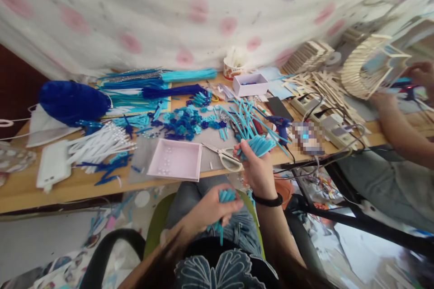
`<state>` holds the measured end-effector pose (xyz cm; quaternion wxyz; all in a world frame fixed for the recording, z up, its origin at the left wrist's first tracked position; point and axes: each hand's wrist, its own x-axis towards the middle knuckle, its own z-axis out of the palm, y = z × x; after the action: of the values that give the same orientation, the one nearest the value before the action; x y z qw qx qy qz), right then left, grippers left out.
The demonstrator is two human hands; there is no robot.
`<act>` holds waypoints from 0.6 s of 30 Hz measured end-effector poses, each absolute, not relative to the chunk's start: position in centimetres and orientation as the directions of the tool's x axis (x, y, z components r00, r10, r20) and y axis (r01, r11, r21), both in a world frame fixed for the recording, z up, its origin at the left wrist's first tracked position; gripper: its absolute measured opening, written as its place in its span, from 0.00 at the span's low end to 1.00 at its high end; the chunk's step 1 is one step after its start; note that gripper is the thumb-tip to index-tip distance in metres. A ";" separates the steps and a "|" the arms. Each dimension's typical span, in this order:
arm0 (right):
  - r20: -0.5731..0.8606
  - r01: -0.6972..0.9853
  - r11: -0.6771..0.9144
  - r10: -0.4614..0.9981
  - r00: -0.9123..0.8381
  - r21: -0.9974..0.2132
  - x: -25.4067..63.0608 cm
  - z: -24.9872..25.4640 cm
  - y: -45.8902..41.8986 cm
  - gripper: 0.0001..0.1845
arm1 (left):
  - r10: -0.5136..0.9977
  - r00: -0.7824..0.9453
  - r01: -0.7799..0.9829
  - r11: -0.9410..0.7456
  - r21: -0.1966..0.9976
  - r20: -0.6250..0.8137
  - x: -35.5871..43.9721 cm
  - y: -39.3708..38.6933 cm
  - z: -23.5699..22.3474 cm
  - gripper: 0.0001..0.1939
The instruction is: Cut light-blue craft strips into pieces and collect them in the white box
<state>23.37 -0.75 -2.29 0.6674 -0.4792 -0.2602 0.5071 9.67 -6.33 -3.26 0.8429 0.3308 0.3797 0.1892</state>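
Clutching blue stems (260,146) in left hand (214,207) and right hand (257,167), latter overlapping scissors (218,151); can't make out pixelated item (308,138).

Turquoise stems (260,145), bunched, in both hands (215,205) (256,167)

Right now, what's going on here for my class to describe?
The person's right-hand grip holds light-blue stems near the table edge; the left-hand grip holds another blue bunch above the lap. Scissors and a pink tray of beads lie on the table. Another person's arm is beside a wooden-stick structure.
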 end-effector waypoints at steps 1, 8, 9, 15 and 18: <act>-0.134 -0.423 0.032 0.924 0.357 -0.906 23.6 -2.3 -1.4 0.19 | 0.536 0.665 -0.046 0.724 0.688 -0.520 10.1 -7.4 -4.1 0.22; -0.115 -0.422 0.046 0.930 0.348 -0.905 24.0 -2.9 -3.9 0.17 | 0.390 0.753 0.069 0.754 0.653 -0.530 10.3 -11.5 -5.2 0.24; -0.118 -0.429 0.044 0.932 0.344 -0.902 24.0 -2.9 -4.1 0.17 | 0.398 0.747 0.088 0.734 0.673 -0.532 10.3 -11.5 -5.3 0.23; -0.146 -0.427 0.046 0.902 0.405 -0.903 25.1 -2.4 -4.6 0.18 | 0.741 0.468 0.170 0.459 0.872 -0.481 10.3 -9.3 -9.3 0.10; -0.161 -0.424 0.053 0.877 0.453 -0.904 26.2 -2.3 -4.6 0.19 | 0.840 0.368 0.263 0.316 0.912 -0.397 10.1 -8.4 -12.6 0.11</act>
<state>26.15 -4.63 -2.31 0.6896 -0.5011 -0.2259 0.4716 10.12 -8.39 -12.60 0.6284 0.5378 0.5128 0.2298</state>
